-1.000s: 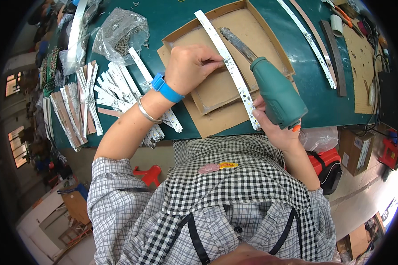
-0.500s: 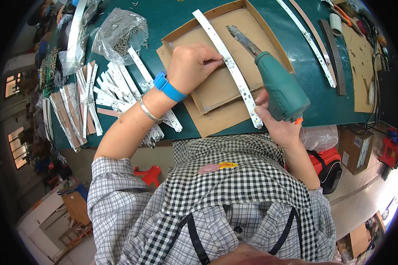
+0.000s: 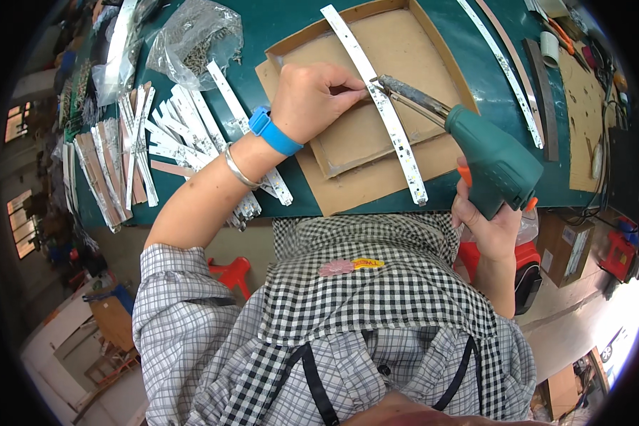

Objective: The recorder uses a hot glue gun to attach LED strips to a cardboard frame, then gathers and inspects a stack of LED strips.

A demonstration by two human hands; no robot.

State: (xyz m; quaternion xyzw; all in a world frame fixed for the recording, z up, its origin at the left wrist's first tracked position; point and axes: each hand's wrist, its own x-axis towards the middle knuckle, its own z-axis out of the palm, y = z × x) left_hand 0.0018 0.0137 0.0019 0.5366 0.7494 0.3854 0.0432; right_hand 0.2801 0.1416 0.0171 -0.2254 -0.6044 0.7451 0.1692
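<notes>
A long white LED strip board lies slanted across a shallow cardboard tray, its near end reaching past the tray's edge. At the strip's left edge my left hand is closed in a pinch, thumb and forefinger together. Whatever is between those fingertips is too small to make out. My right hand grips a green soldering gun with an orange trigger. The gun points left, its dark tip meeting the strip right beside my left fingertips.
Piles of white strips lie left on the green table, below a clear bag of small metal parts. Another strip and a dark bar lie right. Beyond are pliers and cables. A red stool stands below.
My right hand has let the strip's near end go and moved right, now gripping the soldering gun by its handle. The gun's tip has come down onto the strip beside my left fingers.
</notes>
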